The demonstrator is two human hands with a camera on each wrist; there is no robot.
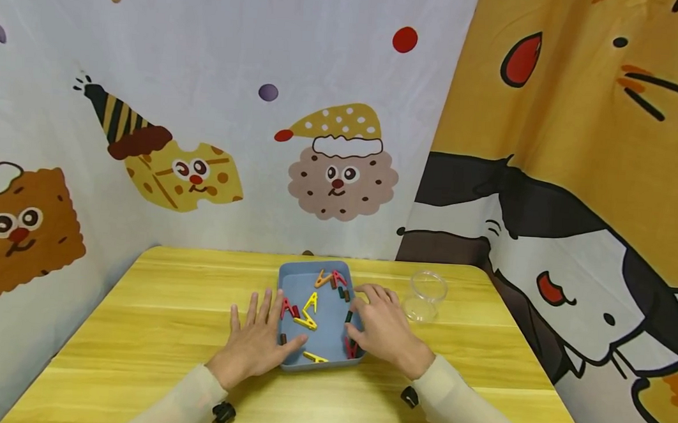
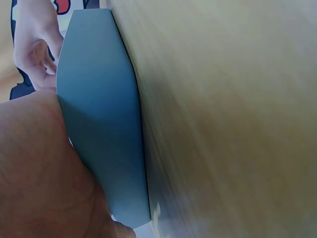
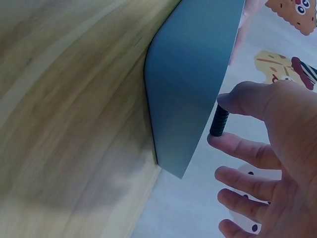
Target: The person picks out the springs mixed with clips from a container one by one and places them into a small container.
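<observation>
From here I'm seeing the right hand (image 1: 386, 329) pinching a small, dark-green ribbed cylinder (image 3: 219, 120) end to end, its long axis bridging thumb and index fingertip, by the right rim of a shallow blue-grey tray (image 1: 328, 331). Farther off, the left hand (image 1: 256, 346) is spreading straight fingers at the tray's left side, grasping nothing.
</observation>
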